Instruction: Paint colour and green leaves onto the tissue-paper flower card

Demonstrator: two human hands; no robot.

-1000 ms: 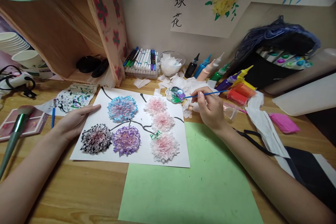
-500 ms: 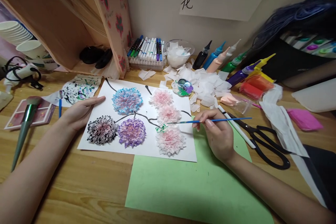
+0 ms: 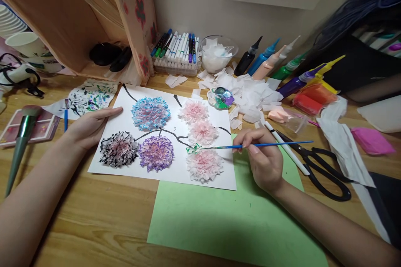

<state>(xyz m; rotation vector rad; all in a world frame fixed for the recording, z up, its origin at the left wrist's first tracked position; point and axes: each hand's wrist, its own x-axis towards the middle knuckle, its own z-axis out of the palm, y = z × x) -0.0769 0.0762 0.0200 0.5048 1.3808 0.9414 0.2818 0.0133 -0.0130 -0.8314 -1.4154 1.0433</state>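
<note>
My right hand (image 3: pixel 261 160) pinches a thin blue paintbrush (image 3: pixel 266 145), its tip at the green-painted edge of the lowest pink paper flower (image 3: pixel 204 166). Two more pink flowers stand above it on the white paper (image 3: pixel 184 175). On the same sheet are a blue-edged flower (image 3: pixel 151 113), a black-edged flower (image 3: pixel 119 149) and a purple-edged flower (image 3: pixel 156 153), with black painted stem lines between them. My left hand (image 3: pixel 92 129) grips the sheet's left edge, thumb along the top side and fingers partly hidden beneath.
A flower-shaped paint palette (image 3: pixel 216 102) sits behind the sheet beside white tissue scraps (image 3: pixel 250 100). Paint bottles (image 3: pixel 265 64) stand at the back right. Black scissors (image 3: pixel 326 171) lie right of my hand. Green paper (image 3: pixel 200 217) lies under the sheet; a makeup brush (image 3: pixel 21 146) lies at left.
The view has tipped down a little, so the wall poster shows less. The brush tip has shifted very slightly along the green edge of the pink flower. Both hands keep their hold.
</note>
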